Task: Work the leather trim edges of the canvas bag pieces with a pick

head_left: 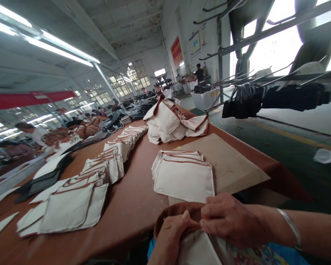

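At the bottom of the view, a cream fabric piece with a brown edge (194, 246) lies over my lap. My left hand (169, 235) grips its brown edge, thumb on top. Close beside it, my right hand (227, 219), with a silver bangle at the wrist, has its fingers curled on the same edge. Just beyond my hands, a small stack of cream pieces with brown trim (184, 178) rests on the table. The undersides of the fingers are hidden.
The brown table (138, 198) bears a long row of cream pieces (68, 208), a loose heap (168, 123) and brown cardboard (231, 165). A metal rack with black bags (242, 105) stands right. Other people sit at the far left; one person (200, 73) stands far back.
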Available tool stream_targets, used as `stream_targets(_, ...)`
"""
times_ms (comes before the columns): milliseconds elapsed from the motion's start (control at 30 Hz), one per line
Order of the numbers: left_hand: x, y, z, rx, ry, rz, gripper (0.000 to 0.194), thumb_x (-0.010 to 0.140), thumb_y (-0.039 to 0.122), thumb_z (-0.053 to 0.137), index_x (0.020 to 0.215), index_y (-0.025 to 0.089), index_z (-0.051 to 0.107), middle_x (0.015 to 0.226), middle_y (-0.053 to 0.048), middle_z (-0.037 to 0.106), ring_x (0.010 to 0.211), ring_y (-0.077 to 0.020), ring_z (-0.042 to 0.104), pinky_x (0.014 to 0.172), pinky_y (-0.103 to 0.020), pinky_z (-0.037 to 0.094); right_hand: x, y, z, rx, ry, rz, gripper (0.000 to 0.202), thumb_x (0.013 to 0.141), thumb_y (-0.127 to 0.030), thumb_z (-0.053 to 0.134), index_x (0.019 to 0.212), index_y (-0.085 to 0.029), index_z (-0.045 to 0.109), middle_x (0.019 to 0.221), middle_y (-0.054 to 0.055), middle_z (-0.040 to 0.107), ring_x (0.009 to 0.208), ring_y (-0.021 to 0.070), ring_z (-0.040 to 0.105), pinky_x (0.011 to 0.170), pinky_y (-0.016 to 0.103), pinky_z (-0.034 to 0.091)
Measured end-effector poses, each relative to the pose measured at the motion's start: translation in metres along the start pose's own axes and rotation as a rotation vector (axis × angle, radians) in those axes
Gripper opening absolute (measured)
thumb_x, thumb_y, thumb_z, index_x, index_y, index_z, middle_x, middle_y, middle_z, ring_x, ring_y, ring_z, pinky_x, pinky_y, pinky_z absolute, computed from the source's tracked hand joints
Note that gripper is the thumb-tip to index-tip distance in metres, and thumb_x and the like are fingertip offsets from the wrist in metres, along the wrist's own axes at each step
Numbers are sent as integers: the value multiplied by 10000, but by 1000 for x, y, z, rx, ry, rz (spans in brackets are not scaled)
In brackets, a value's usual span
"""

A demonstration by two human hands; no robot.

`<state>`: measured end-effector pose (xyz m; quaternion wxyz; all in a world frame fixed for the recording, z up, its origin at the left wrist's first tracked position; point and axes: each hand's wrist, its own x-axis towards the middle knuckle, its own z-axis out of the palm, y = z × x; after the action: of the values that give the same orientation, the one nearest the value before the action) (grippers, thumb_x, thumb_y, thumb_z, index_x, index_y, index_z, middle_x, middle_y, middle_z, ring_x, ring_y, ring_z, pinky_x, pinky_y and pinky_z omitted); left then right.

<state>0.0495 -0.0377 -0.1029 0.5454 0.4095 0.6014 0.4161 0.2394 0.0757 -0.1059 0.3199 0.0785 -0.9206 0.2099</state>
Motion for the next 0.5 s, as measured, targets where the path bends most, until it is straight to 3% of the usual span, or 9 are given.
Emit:
stream_targets(167,4,-2,8,-131,-25,-130,524,590,598,838,619,140,586,530,42,452,480,-60,320,497,-234,203,-13,8,1,-192,-49,-73,190,967,-215,445,995,-169,627,744,48,621,621,166,484,598,308,361)
stream_targets(267,2,3,6,-16,-46,-95,522,621,621,807,652,141,606,533,49,450,486,-62,314,502,-233,212,-19,4,3,-14,27,-14,168,952,-198,463,1013,-181,619,816,61,649,693,157,547,640,277,407)
stream_targets(400,-4,18,-2,400,-81,129,512,775,652,636,656,155,615,553,32,430,530,-101,349,509,-250,244,-15,-4,-8,585,129,452,268,988,-366,459,1098,-154,581,867,45,608,738,136,540,664,228,437)
stream_targets(500,-11,30,-3,604,-23,238,483,841,598,571,635,162,590,606,6,464,587,-126,405,545,-260,292,-2,-3,-24,786,-52,677,402,995,-484,438,981,-126,621,717,-23,474,634,103,408,591,209,371)
